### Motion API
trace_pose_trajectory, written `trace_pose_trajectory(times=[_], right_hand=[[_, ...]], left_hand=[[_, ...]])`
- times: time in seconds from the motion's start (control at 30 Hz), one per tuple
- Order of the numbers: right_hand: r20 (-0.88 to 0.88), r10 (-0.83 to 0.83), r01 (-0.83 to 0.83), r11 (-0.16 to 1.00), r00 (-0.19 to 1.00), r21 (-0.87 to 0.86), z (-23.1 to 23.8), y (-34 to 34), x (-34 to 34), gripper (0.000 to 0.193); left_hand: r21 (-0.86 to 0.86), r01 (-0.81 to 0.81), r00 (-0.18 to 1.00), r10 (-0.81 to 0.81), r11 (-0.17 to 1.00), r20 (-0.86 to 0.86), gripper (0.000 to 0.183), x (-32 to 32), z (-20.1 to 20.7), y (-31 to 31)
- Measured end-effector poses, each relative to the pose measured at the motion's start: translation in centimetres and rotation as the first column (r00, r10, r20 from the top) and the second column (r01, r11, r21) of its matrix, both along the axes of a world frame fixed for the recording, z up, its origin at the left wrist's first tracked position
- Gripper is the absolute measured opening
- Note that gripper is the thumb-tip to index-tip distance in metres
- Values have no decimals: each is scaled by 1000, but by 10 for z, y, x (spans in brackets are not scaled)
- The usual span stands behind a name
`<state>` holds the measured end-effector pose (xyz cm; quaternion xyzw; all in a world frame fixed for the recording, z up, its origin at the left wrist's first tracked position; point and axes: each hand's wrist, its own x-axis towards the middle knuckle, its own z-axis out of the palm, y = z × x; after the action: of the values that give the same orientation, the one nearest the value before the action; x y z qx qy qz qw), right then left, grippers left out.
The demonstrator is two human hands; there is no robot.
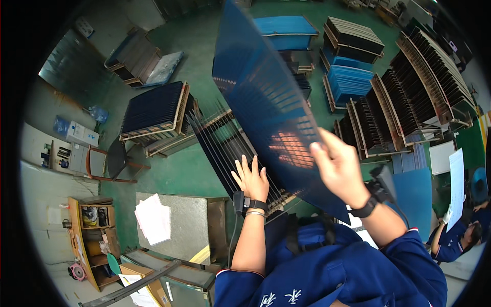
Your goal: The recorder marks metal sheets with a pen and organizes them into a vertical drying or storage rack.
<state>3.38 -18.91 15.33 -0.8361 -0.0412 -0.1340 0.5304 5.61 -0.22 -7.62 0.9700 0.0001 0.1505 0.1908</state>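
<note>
A large, thin, glossy dark-blue panel stands tilted in front of me, reaching up to the top of the view. My right hand is closed on its right edge, thumb on the near face. Reddish and pale reflections show on the panel's surface. To the left of it, my left hand has its fingers spread, over a rack with thin parallel wires. Whether its fingertips touch the wires or the panel, I cannot tell. Both wrists wear black straps with small devices and cables.
Racks of dark sheets stand left, with more slotted racks at the right. Blue sheets are stacked at the back. A grey table with papers is near left. Another person holds a sheet at far right.
</note>
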Motion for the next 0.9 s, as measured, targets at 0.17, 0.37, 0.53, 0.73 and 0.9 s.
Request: trace_pose_trajectory(times=[0.17,0.37,0.53,0.73,0.9], right_hand=[[-134,56,-64,996,989,-54,-47,19,16,33],[-169,17,-32,996,985,-87,-59,26,44,32],[-104,31,-46,989,994,-143,-80,44,81,31],[-170,62,-116,937,983,-330,-147,74,80,35],[-145,186,-236,770,972,-592,-188,84,52,48]], left_hand=[[41,17,1000,-16,999,-17,45,2,-3,-1],[68,18,999,-15,998,-34,44,-1,0,1],[106,19,999,-15,994,-41,45,-1,-4,3],[48,22,999,-20,999,-44,45,-1,1,2],[-32,4,998,-6,999,-56,46,-2,-2,4]])
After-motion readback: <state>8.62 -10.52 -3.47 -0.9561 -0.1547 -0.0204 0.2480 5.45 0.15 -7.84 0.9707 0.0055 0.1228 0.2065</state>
